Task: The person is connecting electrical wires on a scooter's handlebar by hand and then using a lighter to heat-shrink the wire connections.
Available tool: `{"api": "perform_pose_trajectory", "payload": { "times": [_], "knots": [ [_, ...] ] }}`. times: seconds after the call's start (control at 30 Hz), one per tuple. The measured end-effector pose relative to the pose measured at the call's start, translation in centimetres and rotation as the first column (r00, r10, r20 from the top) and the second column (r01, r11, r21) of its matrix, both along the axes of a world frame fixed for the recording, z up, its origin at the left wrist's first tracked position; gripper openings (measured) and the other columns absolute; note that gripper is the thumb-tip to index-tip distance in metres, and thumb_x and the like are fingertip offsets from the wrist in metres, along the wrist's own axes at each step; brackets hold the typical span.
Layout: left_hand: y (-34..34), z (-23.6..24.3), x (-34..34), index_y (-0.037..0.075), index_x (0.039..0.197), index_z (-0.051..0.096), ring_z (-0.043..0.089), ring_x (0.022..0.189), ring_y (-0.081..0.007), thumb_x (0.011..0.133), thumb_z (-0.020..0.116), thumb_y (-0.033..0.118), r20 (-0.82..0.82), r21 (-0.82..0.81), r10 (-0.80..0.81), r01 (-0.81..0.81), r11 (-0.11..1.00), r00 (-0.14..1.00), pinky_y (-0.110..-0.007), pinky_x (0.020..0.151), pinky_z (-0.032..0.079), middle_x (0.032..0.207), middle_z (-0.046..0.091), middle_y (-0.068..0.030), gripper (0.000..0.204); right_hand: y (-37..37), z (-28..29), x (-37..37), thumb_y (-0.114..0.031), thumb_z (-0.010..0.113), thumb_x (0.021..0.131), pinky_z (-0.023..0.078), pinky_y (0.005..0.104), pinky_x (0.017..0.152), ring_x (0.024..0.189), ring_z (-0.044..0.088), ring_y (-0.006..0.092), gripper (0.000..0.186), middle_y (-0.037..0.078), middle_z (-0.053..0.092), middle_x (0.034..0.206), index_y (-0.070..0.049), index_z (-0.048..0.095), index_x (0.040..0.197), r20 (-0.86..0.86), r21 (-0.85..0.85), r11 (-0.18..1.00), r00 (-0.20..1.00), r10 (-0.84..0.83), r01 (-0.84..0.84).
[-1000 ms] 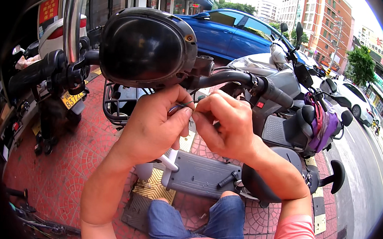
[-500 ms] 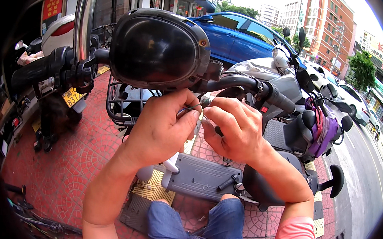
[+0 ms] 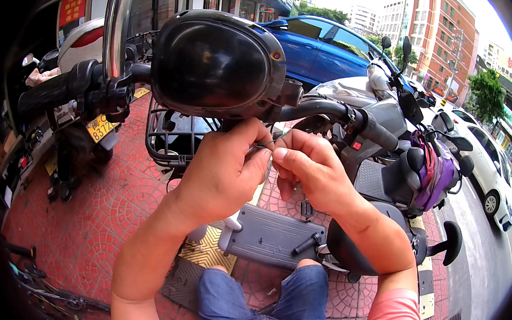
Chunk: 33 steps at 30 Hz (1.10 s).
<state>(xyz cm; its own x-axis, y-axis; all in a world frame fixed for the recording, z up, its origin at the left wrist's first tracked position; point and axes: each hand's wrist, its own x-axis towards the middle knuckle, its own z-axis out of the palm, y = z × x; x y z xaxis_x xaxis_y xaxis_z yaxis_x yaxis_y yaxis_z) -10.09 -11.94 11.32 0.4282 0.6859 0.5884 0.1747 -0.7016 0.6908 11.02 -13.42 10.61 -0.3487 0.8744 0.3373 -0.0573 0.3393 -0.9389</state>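
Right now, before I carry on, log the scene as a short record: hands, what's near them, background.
left hand: pinching a thin green wire
right hand: fingertips at the same wire, exact grip unclear
just beyond hands: rounded black casing, handlebar
lower down: grey footboard, black cylindrical piece lying on it
background: parked blue car

One left hand (image 3: pixel 223 164) and one right hand (image 3: pixel 314 166), at least one thin green wire (image 3: pixel 281 137), one black rounded housing (image 3: pixel 215 61), one black basket (image 3: pixel 175 134), one yellow number plate (image 3: pixel 101 128), one chrome pole (image 3: pixel 117 34) and one blue car (image 3: pixel 327 53) appear streetside.
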Motion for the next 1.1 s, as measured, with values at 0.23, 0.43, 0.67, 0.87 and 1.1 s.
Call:
{"api": "perform_pose_trajectory", "payload": {
  "times": [0.23, 0.43, 0.67, 0.87, 1.1],
  "knots": [
    [0.0, -0.3, 0.1, 0.002, 0.108, 0.062, 0.057, 0.053, -0.0062, 0.106, 0.059, 0.003, 0.025, 0.047, -0.001, 0.000, 0.999, 1.000, -0.026, 0.047, 0.043, 0.070, 0.063, -0.0008, 0.004, 0.9, -0.3, 1.0, -0.030, 0.066, 0.108, 0.057, 0.0289, 0.060, 0.068, 0.071, 0.0154, 0.032, 0.007, 0.070, 0.089, 0.000, 0.065, 0.115, -0.217, -0.203, 0.943, 0.951, 0.220, -0.265],
    [-0.6, 0.9, -0.2, 0.003, 0.108, 0.063, 0.055, 0.051, -0.0057, 0.106, 0.059, 0.006, 0.022, -0.157, -0.033, 0.036, 0.987, 0.999, -0.025, 0.046, 0.042, 0.069, 0.062, -0.0009, 0.005, 0.1, -0.9, 0.6, -0.009, 0.083, 0.086, 0.057, 0.0326, 0.061, 0.077, 0.073, 0.0188, 0.036, 0.008, 0.071, 0.097, -0.003, 0.068, 0.119, 0.106, 0.921, 0.360, 0.793, -0.600, 0.150],
    [-0.3, 1.4, -0.5, 0.003, 0.108, 0.063, 0.055, 0.050, -0.0058, 0.106, 0.059, 0.007, 0.015, -0.216, -0.074, 0.076, 0.974, 0.997, -0.025, 0.046, 0.042, 0.070, 0.062, -0.0007, 0.006, 0.8, 0.2, -0.1, -0.005, 0.081, 0.081, 0.054, 0.0367, 0.057, 0.069, 0.069, 0.0236, 0.019, 0.005, 0.067, 0.086, -0.007, 0.069, 0.095, -0.009, 0.998, 0.039, 0.712, -0.702, 0.051],
    [-0.3, 0.8, -0.4, 0.003, 0.108, 0.064, 0.055, 0.050, -0.0057, 0.106, 0.060, 0.006, 0.019, -0.182, -0.051, 0.054, 0.982, 0.999, -0.025, 0.045, 0.042, 0.070, 0.063, -0.0011, 0.005, 0.0, -1.1, -1.0, -0.016, 0.059, 0.104, 0.048, 0.0309, 0.052, 0.062, 0.064, 0.0166, 0.024, 0.004, 0.059, 0.072, -0.002, 0.062, 0.085, -0.307, -0.158, 0.980, 0.949, 0.069, -0.122],
    [-0.1, 1.6, -0.8, 0.002, 0.114, 0.068, 0.052, 0.046, -0.0043, 0.105, 0.063, 0.006, 0.173, -0.319, -0.152, 0.201, 0.926, 0.973, -0.021, 0.042, 0.040, 0.069, 0.063, -0.0009, 0.011, -0.5, -3.4, 0.0, -0.013, 0.066, 0.108, 0.047, 0.0244, 0.056, 0.069, 0.061, 0.0042, 0.014, 0.002, 0.065, 0.087, 0.000, 0.066, 0.102, -0.014, 0.409, 0.887, 0.973, -0.229, 0.215]
  ]
}}
